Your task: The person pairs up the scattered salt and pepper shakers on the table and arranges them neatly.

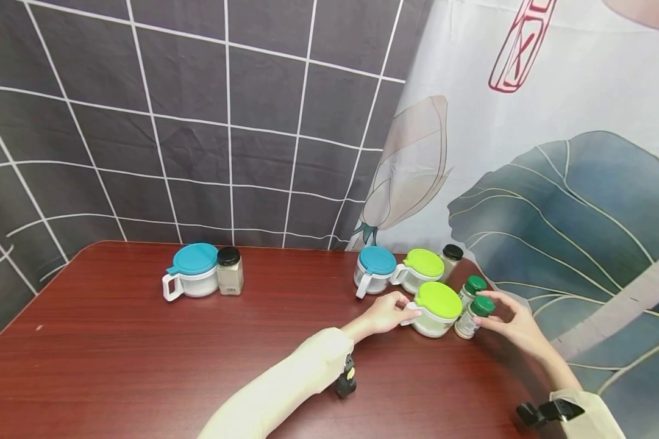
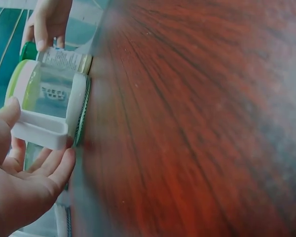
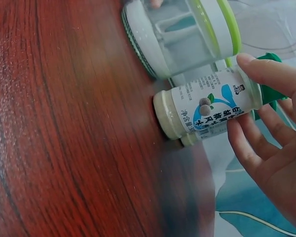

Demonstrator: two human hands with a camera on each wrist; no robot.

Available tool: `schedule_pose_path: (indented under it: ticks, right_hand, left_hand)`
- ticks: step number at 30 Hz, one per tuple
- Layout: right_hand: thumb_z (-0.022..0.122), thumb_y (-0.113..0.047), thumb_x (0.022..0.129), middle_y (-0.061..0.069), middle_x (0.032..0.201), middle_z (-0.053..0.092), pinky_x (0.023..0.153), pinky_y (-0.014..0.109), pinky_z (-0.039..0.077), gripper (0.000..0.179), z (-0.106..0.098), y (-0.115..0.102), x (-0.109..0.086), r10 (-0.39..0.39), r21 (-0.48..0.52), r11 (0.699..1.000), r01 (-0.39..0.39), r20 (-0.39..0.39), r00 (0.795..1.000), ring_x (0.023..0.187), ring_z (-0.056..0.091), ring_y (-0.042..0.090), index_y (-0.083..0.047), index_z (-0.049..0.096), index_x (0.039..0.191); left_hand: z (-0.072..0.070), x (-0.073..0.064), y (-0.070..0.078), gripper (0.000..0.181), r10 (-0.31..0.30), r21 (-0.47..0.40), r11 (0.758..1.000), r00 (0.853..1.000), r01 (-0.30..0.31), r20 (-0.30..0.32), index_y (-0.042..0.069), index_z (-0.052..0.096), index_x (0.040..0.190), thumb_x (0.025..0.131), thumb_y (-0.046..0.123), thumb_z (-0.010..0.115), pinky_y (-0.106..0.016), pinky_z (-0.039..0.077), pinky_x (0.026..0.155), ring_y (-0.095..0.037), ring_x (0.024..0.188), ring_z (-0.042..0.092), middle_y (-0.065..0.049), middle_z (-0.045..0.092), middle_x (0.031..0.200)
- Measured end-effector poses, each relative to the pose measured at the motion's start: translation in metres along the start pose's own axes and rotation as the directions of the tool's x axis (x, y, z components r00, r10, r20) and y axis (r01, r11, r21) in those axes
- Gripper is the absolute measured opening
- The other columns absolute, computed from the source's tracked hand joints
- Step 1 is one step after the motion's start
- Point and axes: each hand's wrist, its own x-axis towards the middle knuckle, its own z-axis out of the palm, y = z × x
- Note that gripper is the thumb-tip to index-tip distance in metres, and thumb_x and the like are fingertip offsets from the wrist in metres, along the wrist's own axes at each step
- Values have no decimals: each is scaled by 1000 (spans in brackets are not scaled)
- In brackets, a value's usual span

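Note:
My left hand (image 1: 385, 313) holds the white handle of a clear seasoning jar with a lime-green lid (image 1: 439, 300). In the left wrist view its thumb lies at the lid end of the handle (image 2: 42, 129) and the fingers curl by the other side. My right hand (image 1: 518, 326) grips a green-capped pepper bottle (image 1: 468, 324) near its cap, thumb on one side and fingers on the other. That bottle's printed label (image 3: 209, 101) faces the right wrist camera. Both jar and bottle stand upright on the table, side by side.
Behind the bottle is a second green-capped bottle (image 1: 473, 285). Farther back stand another lime-lidded jar (image 1: 423, 263), a blue-lidded jar (image 1: 377, 262) and a black-capped bottle (image 1: 451, 256). Another blue-lidded jar (image 1: 195, 261) and black-capped bottle (image 1: 230, 274) sit at left. Curtains border the table (image 1: 142, 353).

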Motion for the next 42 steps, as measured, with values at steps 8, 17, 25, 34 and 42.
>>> schedule_pose_path:
  ticks: [8,17,25,34,42]
  right_hand:
    - [72,4,80,-30,105,56,72,11,51,53,1,-1,-1,24,-18,1000,-24,-3,1000,86,62,-10,4,49,127]
    - [74,5,77,-30,105,57,74,9,50,56,1,-2,-1,25,-16,1000,-25,-1,1000,88,62,-10,5,48,127]
    - [73,5,77,-29,99,59,74,8,49,52,5,-3,-3,61,6,998,-61,3,998,88,61,-11,6,49,123]
    - [75,3,77,-30,97,59,72,9,50,51,6,-5,-4,63,-28,998,-63,-17,998,86,62,-10,7,50,121]
    - [77,-6,78,-32,96,57,72,10,50,53,7,-7,-2,101,-86,991,-104,-29,994,85,61,-10,3,51,123]
  left_hand:
    - [-1,-4,0,22,13,-11,1000,996,-14,-91,6,59,100,91,26,64,-18,46,77,-16,95,62,-9,67,101]
    - [-1,-7,-1,27,85,38,996,978,-80,-192,8,64,114,92,23,61,-21,47,77,-19,96,66,-9,71,103]
    - [3,-8,-2,16,115,23,993,958,-113,-263,7,69,99,90,19,65,-19,51,80,-17,95,69,-7,73,100]
    - [8,-11,0,15,121,34,993,941,-116,-316,6,70,96,87,17,66,-16,50,76,-15,88,70,-7,74,95]
    - [10,-12,0,16,104,33,995,931,-99,-349,5,69,95,85,18,66,-18,50,75,-17,87,70,-8,74,93]
